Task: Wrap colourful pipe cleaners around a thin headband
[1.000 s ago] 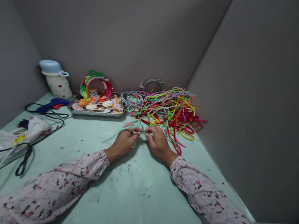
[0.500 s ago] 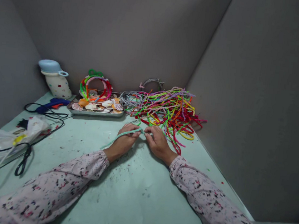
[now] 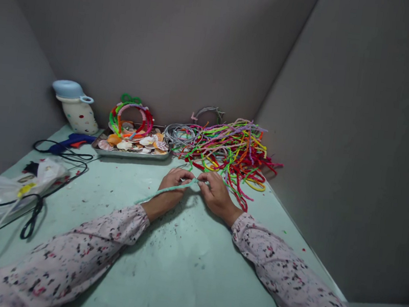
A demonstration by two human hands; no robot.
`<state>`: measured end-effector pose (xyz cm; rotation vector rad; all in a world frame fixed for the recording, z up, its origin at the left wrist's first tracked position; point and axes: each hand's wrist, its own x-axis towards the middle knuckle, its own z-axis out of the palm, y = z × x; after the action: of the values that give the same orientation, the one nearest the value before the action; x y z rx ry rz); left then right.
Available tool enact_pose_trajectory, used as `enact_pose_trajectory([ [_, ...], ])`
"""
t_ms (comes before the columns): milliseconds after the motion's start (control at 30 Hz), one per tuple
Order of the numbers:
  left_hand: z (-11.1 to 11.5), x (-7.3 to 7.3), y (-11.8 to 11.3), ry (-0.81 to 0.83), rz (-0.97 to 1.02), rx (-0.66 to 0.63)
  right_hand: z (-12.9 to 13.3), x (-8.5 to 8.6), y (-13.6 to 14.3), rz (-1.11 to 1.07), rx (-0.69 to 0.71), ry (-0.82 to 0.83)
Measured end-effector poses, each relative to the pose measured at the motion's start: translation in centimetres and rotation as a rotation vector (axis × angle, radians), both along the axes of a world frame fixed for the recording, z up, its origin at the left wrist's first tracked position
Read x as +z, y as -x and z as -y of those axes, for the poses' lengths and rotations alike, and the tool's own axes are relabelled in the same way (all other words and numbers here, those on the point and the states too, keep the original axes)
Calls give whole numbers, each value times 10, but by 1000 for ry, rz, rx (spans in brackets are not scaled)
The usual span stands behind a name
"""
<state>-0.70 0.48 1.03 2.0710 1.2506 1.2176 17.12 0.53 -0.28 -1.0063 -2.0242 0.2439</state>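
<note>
A pale green pipe cleaner (image 3: 165,191) runs from between my fingertips back across the left wrist, its free end trailing down to the left. My left hand (image 3: 174,183) is closed in a pinch near its upper end. Close beside it, my right hand (image 3: 215,194) pinches at the same end, with thumb and forefinger almost meeting the left ones. Whether a thin wire also lies between the fingers is too small to tell. Just behind the hands is a heap of coloured pipe cleaners (image 3: 234,149).
A metal tray (image 3: 134,155) of seashells stands behind, with fuzzy coloured rings (image 3: 131,119) on it. Beside it lies coiled grey wire (image 3: 182,135). At left are a bottle (image 3: 79,115), a plastic bag (image 3: 45,175) and black cables (image 3: 31,217). Grey partitions (image 3: 172,46) enclose the table.
The pipe cleaner's loose length has swung lower over my left hand and wrist. Both hands stay nearly in place, fingers shifting slightly.
</note>
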Motion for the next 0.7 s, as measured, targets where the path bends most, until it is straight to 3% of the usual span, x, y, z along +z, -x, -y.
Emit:
enact_pose_trajectory([
  [700,-3,-3,1,-136,22,-22,2,2,0,-35,-13,12],
])
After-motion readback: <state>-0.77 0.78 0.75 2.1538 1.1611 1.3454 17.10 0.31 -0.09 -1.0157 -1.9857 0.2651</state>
